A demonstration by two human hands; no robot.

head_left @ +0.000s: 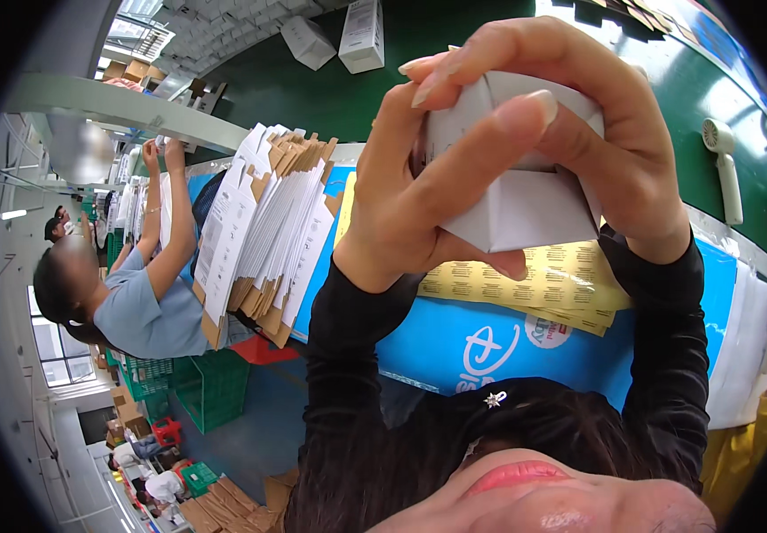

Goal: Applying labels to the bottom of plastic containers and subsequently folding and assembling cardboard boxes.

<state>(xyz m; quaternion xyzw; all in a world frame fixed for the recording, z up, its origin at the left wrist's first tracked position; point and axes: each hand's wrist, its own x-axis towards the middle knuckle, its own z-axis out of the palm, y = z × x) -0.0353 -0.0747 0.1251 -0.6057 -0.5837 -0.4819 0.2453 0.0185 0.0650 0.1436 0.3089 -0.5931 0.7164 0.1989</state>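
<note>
Close to the camera, a small white carton (535, 209) is held up between my two hands. My left hand (392, 204) wraps its left side, thumb along the front face. My right hand (623, 151) closes round the right side and top, its fingertips reaching over the upper edge to my left fingers. Whether the flaps are folded in is hidden by my fingers. Below the carton, yellow sheets of printed labels (570, 280) lie on a blue mat (437, 338). Left of my left forearm stands a thick stack of flat white cartons (268, 222) with brown inner sides.
A co-worker in a light blue top (152, 311) works at the left with raised hands. Two white cartons (363, 40) stand on the green surface at the back. A white handheld fan (726, 169) lies at the right. Green crates (210, 386) sit on the floor.
</note>
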